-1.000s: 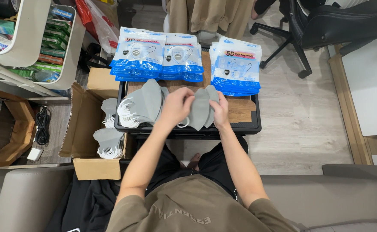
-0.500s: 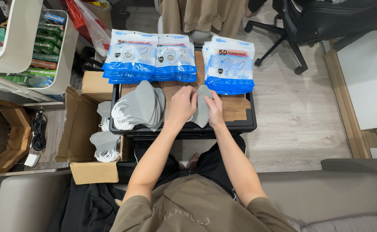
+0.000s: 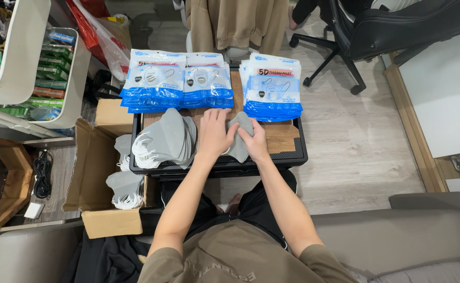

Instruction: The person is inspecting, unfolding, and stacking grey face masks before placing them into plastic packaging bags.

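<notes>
Both hands meet at the middle of the worktop (image 3: 285, 137), a small wooden top with a black rim that stands in front of the person's knees. The left hand (image 3: 215, 133) lies flat, palm down, fingers loosely curled, and presses on a small bundle of grey face masks (image 3: 240, 136). The right hand (image 3: 254, 141) closes its grip on the right edge of the same bundle, thumb toward the left hand. So the bundle is directly under and between the two hands, with its long axis running away from the person, and its pointed end shows above the fingers. The right hand seems to carry the hold; the left one only steadies.

Just to the left of the left hand lies a bigger fanned stack of grey masks (image 3: 167, 140) with white ear loops. Beyond the hands, at the far side of the worktop, stand blue and white mask packets (image 3: 175, 81) and a second pile of packets (image 3: 272, 89). A cardboard box (image 3: 91, 173) with more masks sits on the floor to the left.

How many masks are in the bundle is hidden under the palms, and I cannot tell if the fingers reach below it.
</notes>
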